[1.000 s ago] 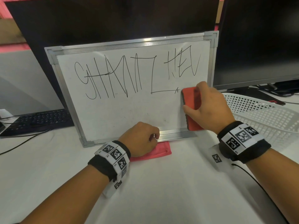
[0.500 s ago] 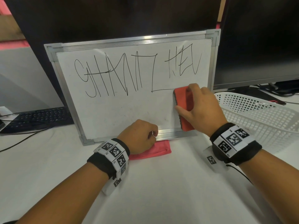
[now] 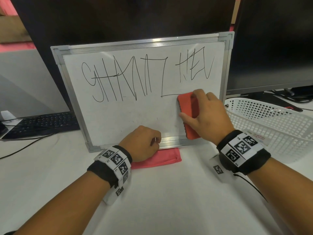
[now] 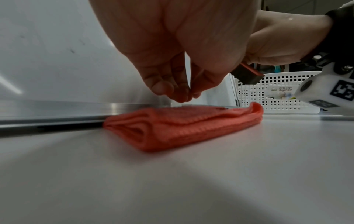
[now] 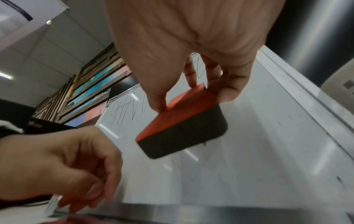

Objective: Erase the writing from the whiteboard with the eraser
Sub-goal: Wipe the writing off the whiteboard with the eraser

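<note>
A whiteboard in a metal frame leans upright against a dark monitor, with black scrawled writing across its upper half. My right hand grips a red eraser with a black pad. It holds the eraser flat against the board's lower right, at the end of a horizontal stroke. The right wrist view shows thumb and fingers on the eraser over the board. My left hand sits at the bottom frame rail with curled fingers. In the left wrist view its fingertips bunch on the rail.
A folded red cloth lies on the white table under the board's bottom edge, beside my left hand. A white perforated basket stands to the right. A black keyboard with cables lies left. A second monitor stands at the back right.
My right hand has slid the eraser leftward along the board, onto the end of the horizontal stroke. The left hand has stayed at the bottom rail.
</note>
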